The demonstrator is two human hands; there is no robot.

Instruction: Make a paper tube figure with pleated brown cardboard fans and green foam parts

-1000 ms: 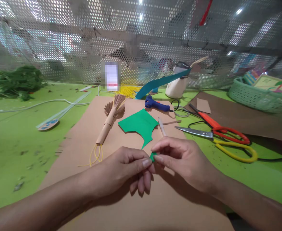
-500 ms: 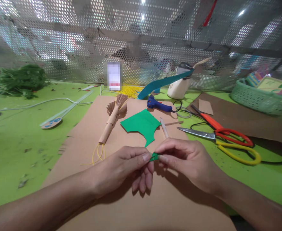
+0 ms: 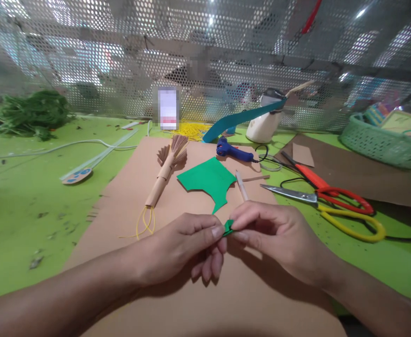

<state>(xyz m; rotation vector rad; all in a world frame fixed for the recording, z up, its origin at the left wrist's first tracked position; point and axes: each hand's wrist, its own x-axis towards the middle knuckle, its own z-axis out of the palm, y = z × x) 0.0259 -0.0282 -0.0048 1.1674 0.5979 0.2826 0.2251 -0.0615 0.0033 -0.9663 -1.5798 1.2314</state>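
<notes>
Between my two hands is a small folded piece of green paper (image 3: 228, 228). My left hand (image 3: 187, 241) pinches its left end between thumb and forefinger, the other fingers curled below. From the other side, my right hand (image 3: 273, 229) grips it with thumb and fingertips. Just beyond lies a larger green paper sheet (image 3: 207, 179) with curved cut-outs, flat on brown paper (image 3: 121, 196). To its left rests a rolled brown paper figure (image 3: 159, 182) with fanned pleats on top and yellow string loops below. A pale pen (image 3: 241, 185) lies near my right fingers.
Scissors (image 3: 291, 193) with red and yellow handles lie at right, beside an orange-red cutter (image 3: 312, 177). Behind are a blue glue gun (image 3: 238, 153), a white container (image 3: 261, 127), a teal strip (image 3: 240, 119) and a green basket (image 3: 384, 145). Green strands (image 3: 30, 112) heap at far left.
The small green piece has turned slightly between my fingers and shows a more folded, upright edge. Both hands stay in nearly the same place; the view has shifted a little.
</notes>
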